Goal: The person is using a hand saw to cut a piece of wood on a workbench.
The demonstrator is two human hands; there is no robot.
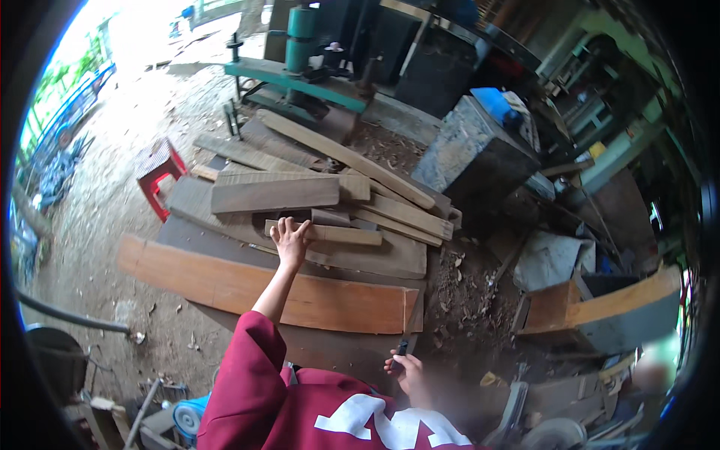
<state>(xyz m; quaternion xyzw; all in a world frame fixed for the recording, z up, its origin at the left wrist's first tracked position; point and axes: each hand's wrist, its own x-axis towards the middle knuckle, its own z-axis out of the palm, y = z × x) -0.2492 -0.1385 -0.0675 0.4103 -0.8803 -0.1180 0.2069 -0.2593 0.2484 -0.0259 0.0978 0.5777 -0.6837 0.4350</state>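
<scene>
I am seeing rough planks (274,193) crowding the table's (307,346) far edge; left hand (288,243), fingers apart, is touching a strip (346,235); right hand (410,373) clasping black object (402,349).

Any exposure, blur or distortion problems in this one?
Head view: glare washes out the ground at upper left; head view: the upper right sits in shadow; head view: the long reddish board looks bowed, likely by the fisheye, inside a black rim; head view: a hazy smear lies just beside the right hand.
</scene>
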